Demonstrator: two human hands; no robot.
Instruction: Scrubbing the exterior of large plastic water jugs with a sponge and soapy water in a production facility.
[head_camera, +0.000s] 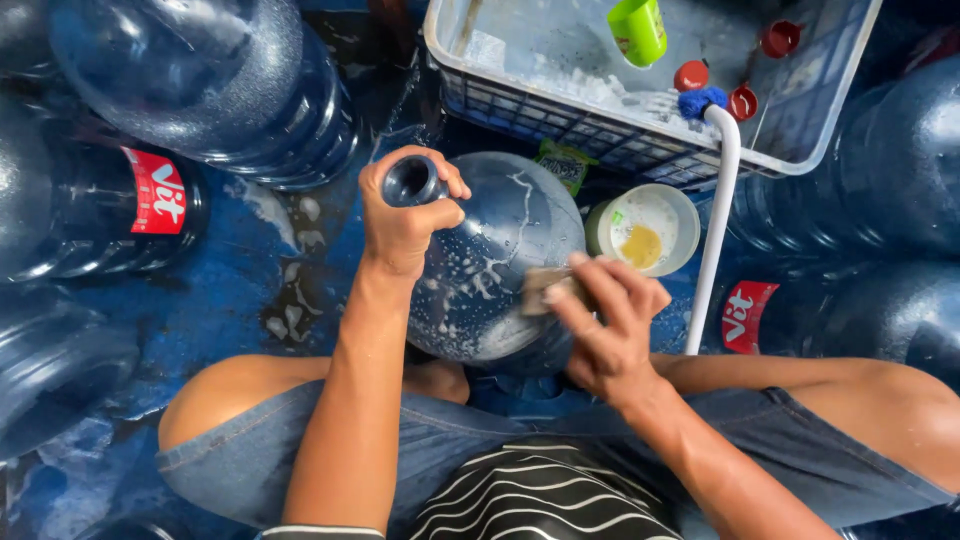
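The big blue water jug lies tilted between the person's knees at the middle of the view, its neck pointing to 10 o'clock. The left hand wraps the neck, fingers curled tight round the open mouth. The right hand presses a small scrub pad against the jug's side at 3 o'clock, fingers bunched together on top of it. Suds streak the jug's upper face, so the scrubbing looks partly done; the underside is hidden and nothing shows rinsing yet. At 1 o'clock sits a small tub with yellowish soap, just beside the jug. A white basket with foamy water stands at 12 o'clock. Other jugs crowd round on the wet blue floor.
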